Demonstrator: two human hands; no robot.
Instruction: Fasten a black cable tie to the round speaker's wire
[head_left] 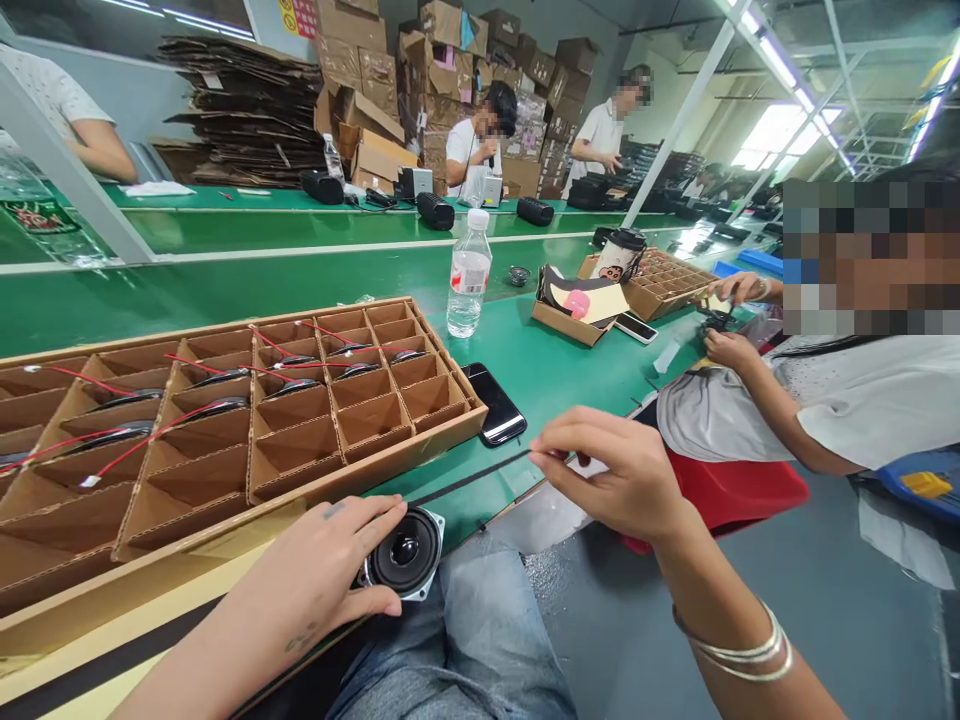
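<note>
Speaker (406,552) just beside cardboard tray edge (390,465)

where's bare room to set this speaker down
For the speaker in your left hand: bare green workbench lies between the water bottle, black phone and small cardboard box. Crowded: the divided cardboard tray holding wired speakers, and by the seated co-worker's hand.

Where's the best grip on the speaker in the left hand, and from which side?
Grip the speaker by its outer frame, coming from the side, as the left hand does now. The dark cone faces up and takes up most of the front, and it looks delicate, so the frame's edge is probably the safer hold.
</note>
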